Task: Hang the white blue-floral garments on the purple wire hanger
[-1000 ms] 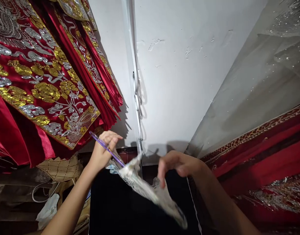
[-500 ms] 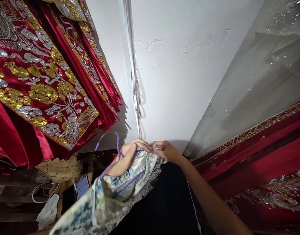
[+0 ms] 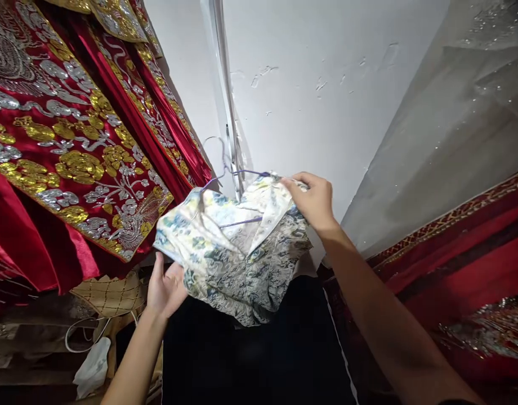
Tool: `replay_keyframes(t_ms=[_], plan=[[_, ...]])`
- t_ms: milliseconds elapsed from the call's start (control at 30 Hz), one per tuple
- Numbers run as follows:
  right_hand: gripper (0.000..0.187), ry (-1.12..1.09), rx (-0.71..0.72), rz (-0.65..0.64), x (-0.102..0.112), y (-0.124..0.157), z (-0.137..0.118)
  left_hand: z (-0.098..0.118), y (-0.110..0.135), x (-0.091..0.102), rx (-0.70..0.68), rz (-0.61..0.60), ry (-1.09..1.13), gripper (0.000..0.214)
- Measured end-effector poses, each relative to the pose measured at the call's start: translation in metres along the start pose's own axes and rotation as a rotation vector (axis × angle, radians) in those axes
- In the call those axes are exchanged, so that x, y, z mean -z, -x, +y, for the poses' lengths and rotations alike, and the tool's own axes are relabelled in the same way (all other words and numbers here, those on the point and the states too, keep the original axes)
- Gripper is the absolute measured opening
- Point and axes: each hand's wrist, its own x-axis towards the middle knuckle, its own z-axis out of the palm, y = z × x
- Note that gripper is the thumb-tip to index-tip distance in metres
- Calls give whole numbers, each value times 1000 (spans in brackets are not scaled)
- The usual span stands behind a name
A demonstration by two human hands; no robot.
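A floral top [image 3: 225, 264] in white, blue, green and grey hangs spread on a purple clothes hanger [image 3: 214, 179]. The hanger's bare hook stands free of the wall rail, and its lower bar shows inside the V-shaped neckline. At the right shoulder, my right hand [image 3: 312, 197] grips the fabric between thumb and fingers. Below the left sleeve edge is my left hand [image 3: 168, 287], palm up with thumb and fingers apart; its fingertips are partly hidden by the cloth.
Red garments with gold and silver sequins [image 3: 90, 163] hang on the left. A metal rail [image 3: 228, 112] runs down the white wall. Sheer sparkly fabric [image 3: 432, 129] and a red garment [image 3: 474, 270] hang on the right. A white plastic bag [image 3: 92, 365] lies at lower left.
The bunched top has been raised and spread out on the hanger, its neckline now facing me. My left hand has moved down and left to the sleeve; my right hand has risen to the shoulder.
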Motion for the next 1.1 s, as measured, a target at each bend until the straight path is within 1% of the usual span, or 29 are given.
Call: replay_keyframes(t_ms=[33,67,167,200,267,333,400,467,533,600,700,800,867,933,1033,1100], plan=[[28,14,-13,26,2,2,5,-5,4,3,7,26,8,73],[29,28,-29,39,5,6,10,-11,6,4,5,65,-11,71],[31,63,-78,22,14,28,20,-35,8,5,-41,224,-157,44],[32,71,-95,14,16,36,23,-44,7,3,-65,276,-208,38],[32,79,-137,15,21,52,28,-59,7,0,-98,346,-277,33],[32,92,-203,46,26,67,34,-72,8,-5,-102,369,-293,33],[32,112,-276,87,31,80,41,-83,10,-9,-88,366,-286,33],[33,132,-341,86,37,93,46,-93,12,-12,-60,375,-289,31],[35,144,-392,54,41,101,46,-102,12,-14,-13,428,-311,31],[36,141,-418,24,41,105,41,-107,10,-16,27,511,-318,33],[36,125,-403,19,35,101,29,-105,10,-18,12,603,-273,44],[35,102,-377,57,29,92,19,-96,14,-24,-30,596,-227,54],[34,75,-355,109,28,88,18,-88,17,-30,-49,548,-218,57],[34,68,-321,183,30,85,21,-80,19,-36,-77,476,-240,57],[35,83,-265,287,37,76,32,-69,18,-43,-152,374,-306,55],[36,83,-232,318,39,65,40,-61,16,-45,-192,330,-332,54]])
